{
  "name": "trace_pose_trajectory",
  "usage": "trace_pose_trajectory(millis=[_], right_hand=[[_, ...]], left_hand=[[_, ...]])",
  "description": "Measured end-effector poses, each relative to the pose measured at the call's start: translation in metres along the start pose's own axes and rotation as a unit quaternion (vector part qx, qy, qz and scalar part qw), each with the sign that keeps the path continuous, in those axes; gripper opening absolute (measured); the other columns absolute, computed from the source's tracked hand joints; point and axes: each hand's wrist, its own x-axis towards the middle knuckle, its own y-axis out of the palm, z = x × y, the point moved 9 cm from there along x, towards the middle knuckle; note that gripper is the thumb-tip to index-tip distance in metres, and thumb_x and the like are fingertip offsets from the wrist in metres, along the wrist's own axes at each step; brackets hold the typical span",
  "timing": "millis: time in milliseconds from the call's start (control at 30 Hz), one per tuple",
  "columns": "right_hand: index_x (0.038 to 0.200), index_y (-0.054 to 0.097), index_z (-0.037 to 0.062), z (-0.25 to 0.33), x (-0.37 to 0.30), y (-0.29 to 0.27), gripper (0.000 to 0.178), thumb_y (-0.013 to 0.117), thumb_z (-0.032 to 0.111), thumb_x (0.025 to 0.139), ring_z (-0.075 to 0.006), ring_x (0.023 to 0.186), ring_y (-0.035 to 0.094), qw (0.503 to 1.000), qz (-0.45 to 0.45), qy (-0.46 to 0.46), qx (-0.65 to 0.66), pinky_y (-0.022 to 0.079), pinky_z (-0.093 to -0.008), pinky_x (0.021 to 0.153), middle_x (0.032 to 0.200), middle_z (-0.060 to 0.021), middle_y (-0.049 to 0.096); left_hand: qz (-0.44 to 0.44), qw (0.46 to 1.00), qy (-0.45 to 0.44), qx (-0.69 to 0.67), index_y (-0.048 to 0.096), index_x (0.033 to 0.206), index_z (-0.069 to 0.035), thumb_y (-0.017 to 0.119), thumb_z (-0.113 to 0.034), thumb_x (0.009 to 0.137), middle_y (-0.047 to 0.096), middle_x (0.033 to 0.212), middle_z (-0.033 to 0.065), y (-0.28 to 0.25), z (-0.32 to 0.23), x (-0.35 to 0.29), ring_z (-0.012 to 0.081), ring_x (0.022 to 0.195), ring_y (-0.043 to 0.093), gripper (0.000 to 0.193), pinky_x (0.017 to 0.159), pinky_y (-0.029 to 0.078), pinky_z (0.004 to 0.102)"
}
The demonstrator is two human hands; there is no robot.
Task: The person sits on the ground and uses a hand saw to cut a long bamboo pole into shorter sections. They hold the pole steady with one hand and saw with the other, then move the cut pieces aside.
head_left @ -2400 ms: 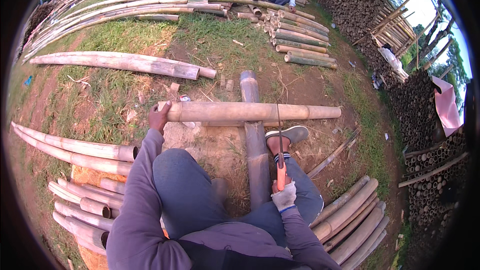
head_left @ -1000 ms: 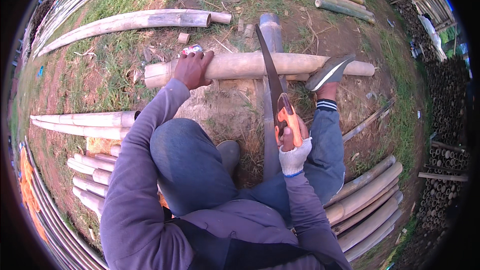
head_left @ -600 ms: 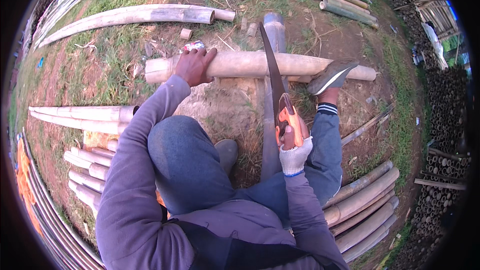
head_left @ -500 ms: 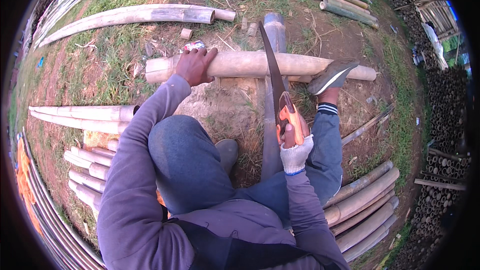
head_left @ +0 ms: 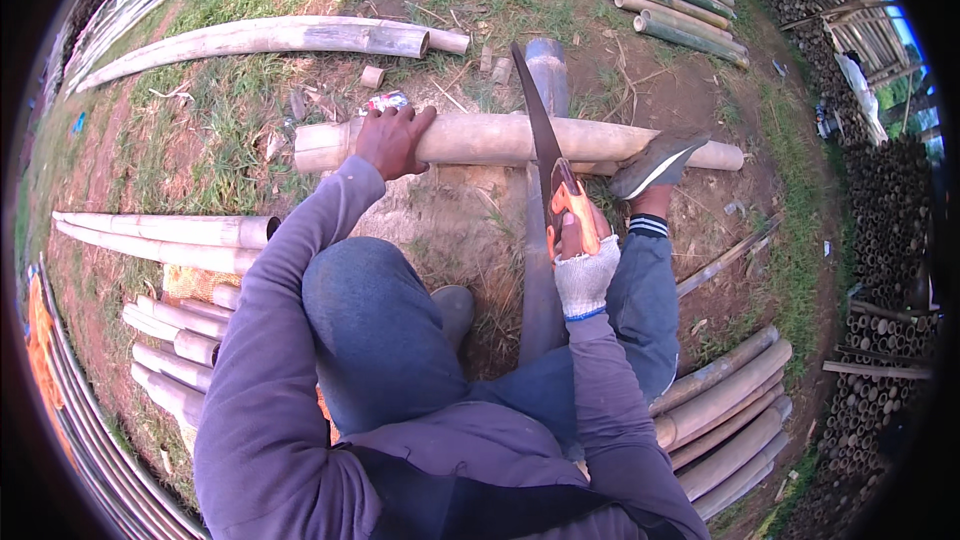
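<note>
Across the bamboo pole (head_left: 475, 141), the saw (head_left: 546, 136) has slid forward, right hand (head_left: 584, 267) clenching it, left hand (head_left: 393, 143) clasping the pole, apparently mid-stroke

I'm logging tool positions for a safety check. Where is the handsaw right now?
In the head view, the handsaw is just right of centre, in the gloved right hand, its blade passing across the bamboo pole, left of the right shoe.
</note>
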Motion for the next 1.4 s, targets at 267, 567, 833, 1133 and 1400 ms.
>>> trace_pose_trajectory(millis=[267, 567, 833, 1133, 1400], right_hand=[[0.135, 0.064, -0.0027, 0.024, -0.065, -0.029, 0.035, 0.060, 0.019, 0.108, -0.0035, 0.055, 0.055, 0.993, 0.010, 0.105, 0.054, 0.046, -0.0221, 0.049, 0.082, -0.0005, 0.067], [0.122, 0.063, 0.0013, -0.011, 0.040, 0.027, 0.028, 0.076, 0.016, 0.101, -0.0108, 0.070, 0.068, 0.973, 0.037, 0.180, 0.143, 0.055, -0.0266, 0.057, 0.091, -0.0070, 0.071], [0.122, 0.059, 0.0012, -0.013, 0.026, 0.032, 0.027, 0.072, 0.018, 0.105, -0.0095, 0.071, 0.066, 0.978, 0.045, 0.107, 0.172, 0.054, -0.0260, 0.058, 0.088, -0.0050, 0.068], [0.097, 0.069, -0.0015, 0.007, 0.040, 0.014, 0.022, 0.080, 0.018, 0.097, -0.0122, 0.063, 0.063, 0.980, -0.031, 0.156, 0.120, 0.049, -0.0308, 0.058, 0.077, -0.0051, 0.069], [0.100, 0.065, -0.0022, 0.004, -0.059, -0.044, 0.021, 0.076, 0.015, 0.101, -0.0181, 0.066, 0.066, 0.996, -0.006, 0.090, -0.023, 0.051, -0.0346, 0.061, 0.077, -0.0095, 0.067]], left_hand=[[-0.017, 1.000, -0.012, 0.002, 0.049, 0.148, -0.022, 0.095, -0.050, 0.069, 0.069, 0.124, 0.0117, 0.006, 0.012, -0.013, 0.0364, 0.114, 0.070, 0.096, 0.094, 0.053, 0.0559], [-0.005, 1.000, -0.008, -0.007, 0.047, 0.154, -0.021, 0.095, -0.059, 0.067, 0.063, 0.137, 0.0135, -0.006, 0.005, -0.007, 0.0362, 0.130, 0.061, 0.106, 0.109, 0.043, 0.0638], [-0.019, 0.998, -0.050, 0.037, 0.047, 0.157, -0.021, 0.098, -0.054, 0.061, 0.059, 0.144, 0.0147, -0.021, 0.041, -0.053, 0.0373, 0.142, 0.052, 0.114, 0.130, 0.013, 0.0674], [-0.089, 0.994, -0.032, 0.059, 0.047, 0.156, -0.018, 0.099, -0.044, 0.059, 0.060, 0.144, 0.0188, -0.012, 0.043, -0.041, 0.0364, 0.130, 0.063, 0.113, 0.132, 0.013, 0.0649], [-0.047, 0.996, -0.050, 0.055, 0.054, 0.142, -0.014, 0.095, -0.043, 0.064, 0.069, 0.116, 0.0134, -0.004, 0.051, -0.042, 0.0341, 0.114, 0.070, 0.093, 0.132, 0.019, 0.0584]])
